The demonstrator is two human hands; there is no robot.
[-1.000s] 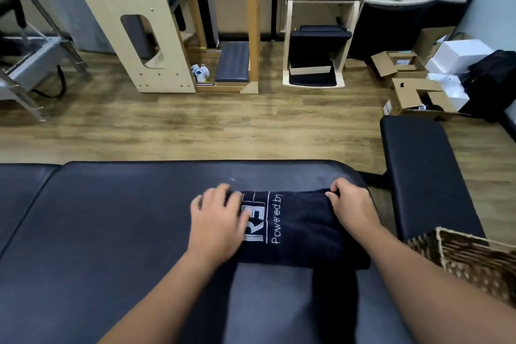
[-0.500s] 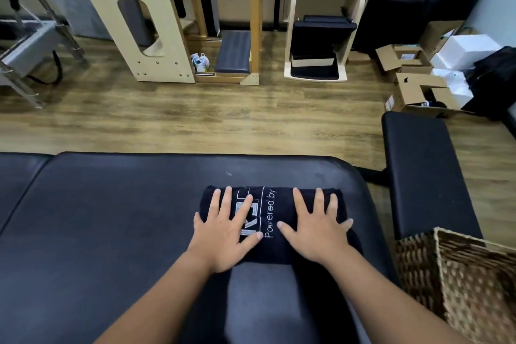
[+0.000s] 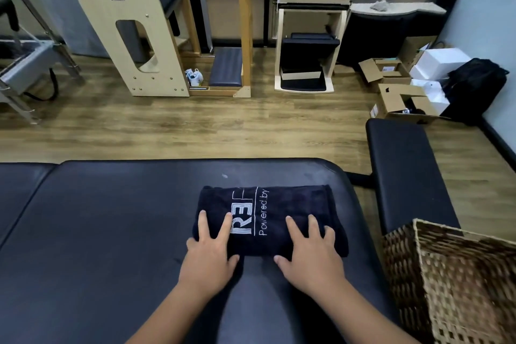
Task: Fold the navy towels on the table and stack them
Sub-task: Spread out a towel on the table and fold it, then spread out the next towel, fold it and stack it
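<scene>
One folded navy towel (image 3: 268, 218) is laid flat on the black padded table (image 3: 111, 232), near the table's right end and closer to its far edge than to its near edge. The towel is folded into a thick rectangle with its long sides parallel to the far edge. White lettering, "R3" and "Powered by", is shown on the upper face, left of the towel's middle.

The left hand (image 3: 210, 253) is placed palm down on the near left corner of the towel. Its fingers (image 3: 202, 225) are straight and spread, and are laid on the cloth; the heel of the hand is over the table just beyond the towel's near edge. Nothing is gripped.

The right hand (image 3: 310, 255) is placed palm down on the near right part of the towel. Its fingers (image 3: 293, 227) are straight and slightly spread, and are pressed flat on the cloth; the thumb is extended along the near edge. Nothing is pinched.

The two hands are kept apart, with the lettering between them.

A wicker basket (image 3: 458, 282) is located beside the right end of the table, at its near corner. A black padded bench (image 3: 405, 173) is located beyond the basket, off the table's right end. Open cardboard boxes (image 3: 396, 92) are seen on the wood floor (image 3: 195, 126) past the bench.
</scene>
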